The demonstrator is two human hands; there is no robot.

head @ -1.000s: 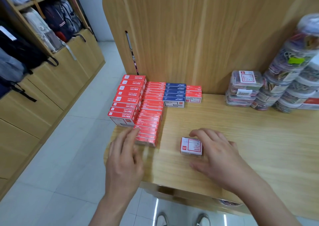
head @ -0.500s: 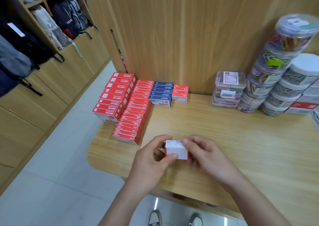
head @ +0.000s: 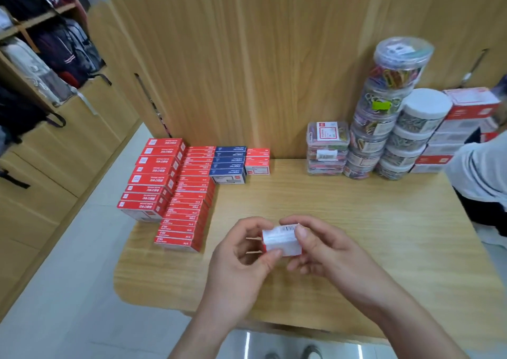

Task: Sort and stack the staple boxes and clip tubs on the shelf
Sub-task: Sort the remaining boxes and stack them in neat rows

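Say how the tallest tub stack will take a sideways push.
The tub stack looks tilted and stands tall, so it would probably topple. Round tubs would likely roll once down. The white-lidded stack beside it may brace it.

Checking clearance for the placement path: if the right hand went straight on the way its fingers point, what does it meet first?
The right hand points left, pinching the small staple box. First contact would likely be the left hand, which grips the box's other end; depth is hard to judge.

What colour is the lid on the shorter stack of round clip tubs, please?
The lid is plain white, shown best in the head view.
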